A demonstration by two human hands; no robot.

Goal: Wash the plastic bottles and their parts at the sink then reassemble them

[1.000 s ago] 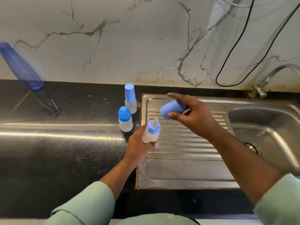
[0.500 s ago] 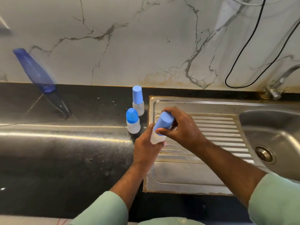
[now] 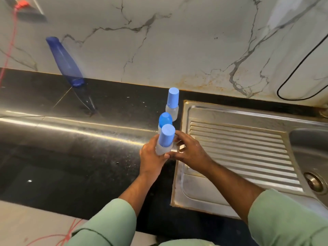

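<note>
**Ana:** Between the two hands, just at the left edge of the sink drainboard (image 3: 230, 144), stands the capped bottle (image 3: 164, 142). Its long axis is almost upright, with the blue cap leaning a little toward the camera.

**Ben:** Which hand has it?

**Ana:** The left hand (image 3: 152, 158) grips the clear lower body, fingers curled round it from the left side. The right hand (image 3: 190, 154) is on the other side, with loosely spread fingers; the fingertips (image 3: 177, 134) touch or nearly touch the bottle, but I cannot tell if they really pinch it.

**Ben:** So where does the bottle go, in your opinion?

**Ana:** I think on the black counter (image 3: 88, 148), with the two finished ones. The nearer bottle (image 3: 165, 119) stands just behind the held one, partly hidden by its cap, and the far bottle (image 3: 172, 105) stands behind that, near the wall. From the fingers, the free place lies forward and a little left.

**Ben:** Then the left hand is the nearer one for this.

**Ana:** Yes. It must keep the axis vertical and set the base down beside the nearer bottle, not against it, or the row may tip.

**Ben:** And the tall blue bottle (image 3: 64, 61)?

**Ana:** Well apart, at the far left.
</note>
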